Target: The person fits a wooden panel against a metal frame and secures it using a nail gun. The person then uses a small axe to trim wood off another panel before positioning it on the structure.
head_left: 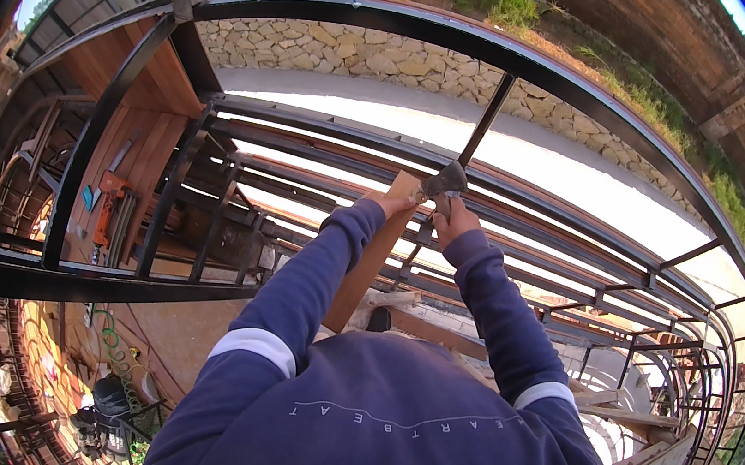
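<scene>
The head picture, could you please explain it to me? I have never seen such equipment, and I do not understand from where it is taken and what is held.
There is no robot here. The left of two wide fisheye cameras on a person's head looks down, so straight edges bend near the rim. The dark blue sleeves are the person's own. The left hand holds a wooden board near its upper end. The right hand grips a hatchet-like tool, its dark head close to the board. Around them stands a dark metal frame. Toward the left, an orange power tool lies on reddish planks.
</scene>
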Demonstrator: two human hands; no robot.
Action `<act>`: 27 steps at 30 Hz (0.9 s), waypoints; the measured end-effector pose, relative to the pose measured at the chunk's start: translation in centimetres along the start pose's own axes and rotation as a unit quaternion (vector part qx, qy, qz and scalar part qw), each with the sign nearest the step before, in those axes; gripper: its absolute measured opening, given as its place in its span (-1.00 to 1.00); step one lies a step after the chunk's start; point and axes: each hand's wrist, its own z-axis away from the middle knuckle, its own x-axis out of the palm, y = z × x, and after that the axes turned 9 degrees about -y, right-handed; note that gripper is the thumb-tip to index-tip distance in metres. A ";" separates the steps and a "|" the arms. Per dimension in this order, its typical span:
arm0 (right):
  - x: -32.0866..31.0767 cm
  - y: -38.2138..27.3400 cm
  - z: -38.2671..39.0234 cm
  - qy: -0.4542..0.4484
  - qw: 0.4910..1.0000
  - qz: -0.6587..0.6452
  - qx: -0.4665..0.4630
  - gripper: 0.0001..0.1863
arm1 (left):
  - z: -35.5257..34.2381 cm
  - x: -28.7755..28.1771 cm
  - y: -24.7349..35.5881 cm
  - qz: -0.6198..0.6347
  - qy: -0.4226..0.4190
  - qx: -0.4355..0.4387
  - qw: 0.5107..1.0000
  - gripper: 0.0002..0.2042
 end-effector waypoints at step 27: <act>-2.0 -0.3 -0.3 -0.085 0.991 0.106 -0.014 -0.67 | 0.5 0.4 0.4 -0.004 0.009 -0.001 1.000 -0.20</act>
